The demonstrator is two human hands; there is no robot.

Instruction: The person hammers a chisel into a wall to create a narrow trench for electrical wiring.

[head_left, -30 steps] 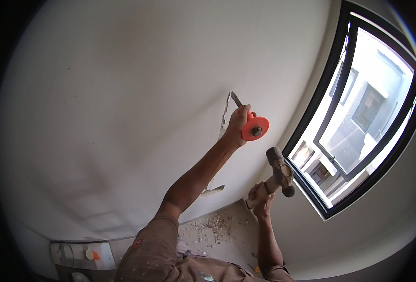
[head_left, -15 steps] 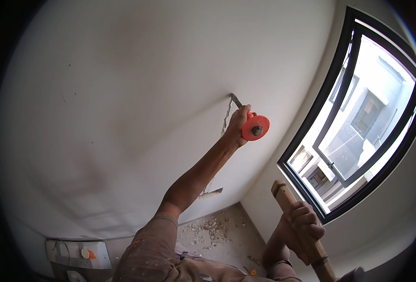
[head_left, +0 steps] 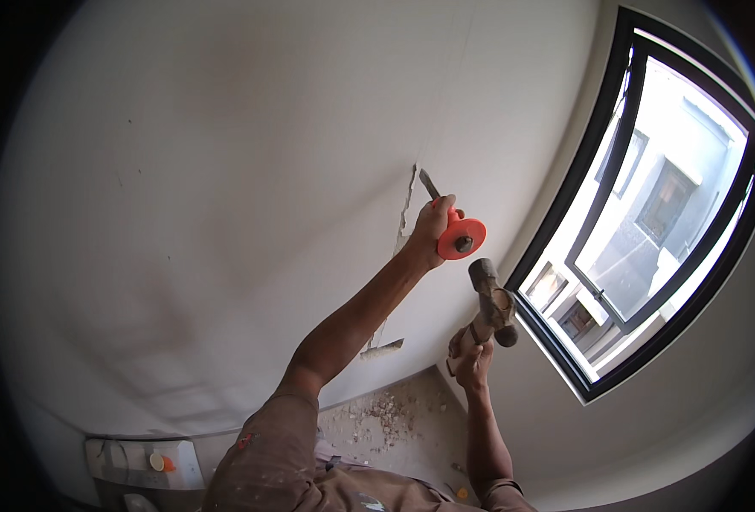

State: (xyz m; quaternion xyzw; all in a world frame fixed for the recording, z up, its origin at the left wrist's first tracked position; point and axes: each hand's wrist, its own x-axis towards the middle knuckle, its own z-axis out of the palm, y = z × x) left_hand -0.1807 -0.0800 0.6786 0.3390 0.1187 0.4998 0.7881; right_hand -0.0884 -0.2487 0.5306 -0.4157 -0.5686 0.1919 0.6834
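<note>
My left hand (head_left: 433,230) is closed around the grip of a chisel (head_left: 429,184) with a round orange-red hand guard (head_left: 463,239). The chisel's blade points up at the white wall (head_left: 267,154), beside the top of a narrow chipped groove (head_left: 409,200). I cannot tell whether its tip touches the wall. Below and to the right, my right hand (head_left: 471,357) grips a ball-peen hammer (head_left: 492,300) by its wooden handle. The hammer's head is raised, a short way below the guard and apart from the chisel's struck end.
A dark-framed window (head_left: 578,256) with its sash tilted open is on the right. Lower on the groove is a short chipped slot (head_left: 383,349). Plaster rubble (head_left: 386,418) lies on the floor at the wall's foot. At lower left stands a pale box-like object (head_left: 181,465) with an orange-and-white item on it.
My right hand has swung the hammer up and leftward, bringing its head near the chisel's guard. The chisel's tip has shifted slightly away from the groove's upper end.
</note>
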